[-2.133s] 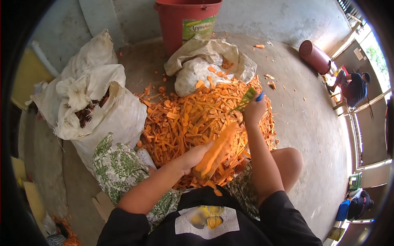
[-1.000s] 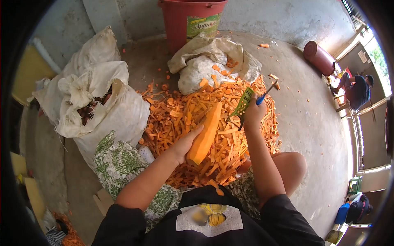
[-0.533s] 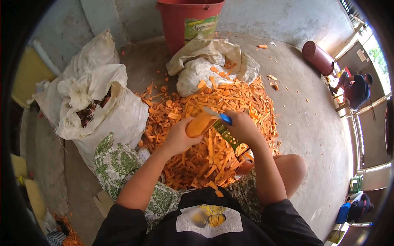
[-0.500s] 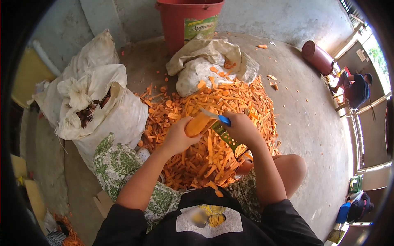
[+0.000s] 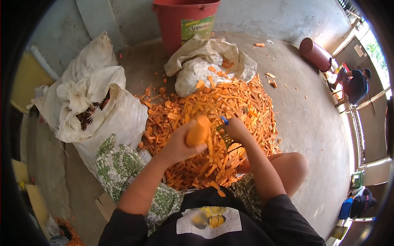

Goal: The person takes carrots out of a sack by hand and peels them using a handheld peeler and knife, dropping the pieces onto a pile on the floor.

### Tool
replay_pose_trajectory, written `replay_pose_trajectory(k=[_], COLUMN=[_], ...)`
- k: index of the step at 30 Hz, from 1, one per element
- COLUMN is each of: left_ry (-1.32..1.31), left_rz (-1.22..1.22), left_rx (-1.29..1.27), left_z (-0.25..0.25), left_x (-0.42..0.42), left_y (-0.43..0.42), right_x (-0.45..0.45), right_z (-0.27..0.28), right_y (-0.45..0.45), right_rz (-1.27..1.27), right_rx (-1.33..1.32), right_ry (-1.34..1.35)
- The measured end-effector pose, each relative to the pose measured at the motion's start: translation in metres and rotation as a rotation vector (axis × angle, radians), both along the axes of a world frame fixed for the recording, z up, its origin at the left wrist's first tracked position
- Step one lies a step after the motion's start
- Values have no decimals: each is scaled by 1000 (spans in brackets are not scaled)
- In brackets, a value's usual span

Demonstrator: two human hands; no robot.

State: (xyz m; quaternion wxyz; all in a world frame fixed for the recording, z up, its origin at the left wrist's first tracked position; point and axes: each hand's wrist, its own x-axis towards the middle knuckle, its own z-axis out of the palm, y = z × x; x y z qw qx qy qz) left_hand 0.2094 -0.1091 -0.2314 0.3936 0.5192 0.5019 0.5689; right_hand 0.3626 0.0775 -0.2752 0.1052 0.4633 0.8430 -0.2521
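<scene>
My left hand (image 5: 180, 143) is closed around a thick, peeled-looking carrot (image 5: 198, 132), held upright above a large heap of orange carrot peelings (image 5: 221, 102). My right hand (image 5: 239, 130), just to its right, grips a blue-handled knife (image 5: 224, 120); the blade is hard to make out here. Below the right hand shows a green perforated piece (image 5: 225, 137), partly covered by the fingers; I cannot tell whether the hand holds it. The carrot and the knife are apart.
An open white sack (image 5: 111, 123) with dark reddish contents stands at left. Behind the heap lie a crumpled sack (image 5: 195, 74) and a red bucket (image 5: 172, 28). A dark red barrel (image 5: 315, 54) lies at right, near a seated person (image 5: 356, 87).
My right hand has swung the knife away from the carrot, and its blade no longer shows clearly. The left hand has tilted the carrot more upright.
</scene>
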Motion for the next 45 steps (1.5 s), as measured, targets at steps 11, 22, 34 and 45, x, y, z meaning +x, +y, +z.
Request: replay_pose_trajectory(k=[11, 22, 34, 45], left_ry=[-1146, -900, -635, 261], left_rz=[-106, 137, 221, 148], left_rx=[-6, 51, -13, -302], left_z=[-4, -6, 11, 23], left_x=[-8, -3, -50, -15], left_y=[8, 13, 2, 1], right_x=[-35, -44, -33, -34], right_z=[6, -25, 7, 50], right_y=[-52, -99, -49, -47], right_rz=[27, 32, -386, -376], right_rx=[-190, -862, -933, -531], right_ry=[127, 584, 921, 881])
